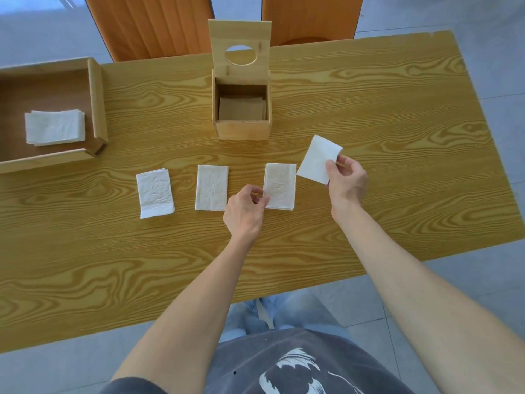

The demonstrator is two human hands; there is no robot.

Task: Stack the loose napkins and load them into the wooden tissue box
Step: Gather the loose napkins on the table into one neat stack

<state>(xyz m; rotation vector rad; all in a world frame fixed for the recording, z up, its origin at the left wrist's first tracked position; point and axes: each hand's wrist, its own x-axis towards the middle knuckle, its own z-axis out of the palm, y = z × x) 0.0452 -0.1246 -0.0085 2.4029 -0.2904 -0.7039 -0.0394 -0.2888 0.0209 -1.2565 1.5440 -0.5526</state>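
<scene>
Three white folded napkins lie in a row on the table: a left napkin (pixel 155 193), a middle napkin (pixel 211 187) and a right napkin (pixel 280 186). My left hand (pixel 245 210) pinches the lower left edge of the right napkin. My right hand (pixel 346 179) holds a fourth napkin (pixel 318 159) lifted off the table, just right of the row. The wooden tissue box (pixel 242 129) stands behind the row, its lid (pixel 240 32) with a round hole hinged upright; the inside looks bare.
A wooden tray (pixel 96 109) at the far left holds a stack of napkins (pixel 55 127). Two orange chairs (pixel 153 24) stand behind the table (pixel 369 109). The table's near edge runs just in front of my body.
</scene>
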